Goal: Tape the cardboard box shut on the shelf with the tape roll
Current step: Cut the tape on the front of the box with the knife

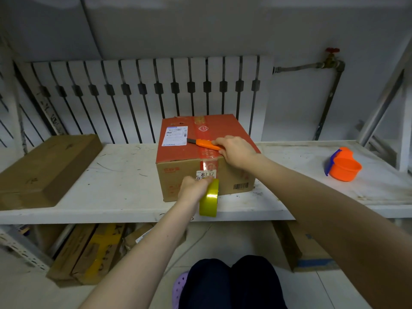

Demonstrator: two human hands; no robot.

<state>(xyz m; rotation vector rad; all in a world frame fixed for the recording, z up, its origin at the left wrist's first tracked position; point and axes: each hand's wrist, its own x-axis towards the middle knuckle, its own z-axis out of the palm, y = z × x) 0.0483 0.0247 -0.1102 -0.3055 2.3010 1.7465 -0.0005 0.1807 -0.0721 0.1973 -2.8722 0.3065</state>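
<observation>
Cardboard box [201, 152] sitting on the white shelf [116, 175], near the front edge, red top flaps down, a strip of clear tape running along the middle seam and over the front face past a small white sticker [206, 174]. Yellow tape roll [209, 198] held on edge against the lower front face, just below that sticker, hanging partly past the shelf lip. Left hand [193, 188] wrapped around the roll, grip closed on it, thumb pressing near the sticker. Right hand [235, 151] resting on the front right part of the box top, grip closed on an orange knife [206, 144], blade pointing left across the seam.

Likely stage: strip laid, cut still to make. Risks from here:

- Blade lying flat on the top while the tape end sits down on the front face; a long reach across could nick the left fingers [189, 182] or slice the strip already stuck.
- Slack between roll and box could let the tape fold onto itself.
- Pulling down on the roll could drag the box forward off the shelf, with only 1 hand steadying it.
- Uneven cut could leave a loose tail that peels.

Further out: a flat brown carton [44, 168] at the left end of the shelf, an orange cup [344, 169] well apart to the right, more cartons [89, 250] on the floor below.
</observation>
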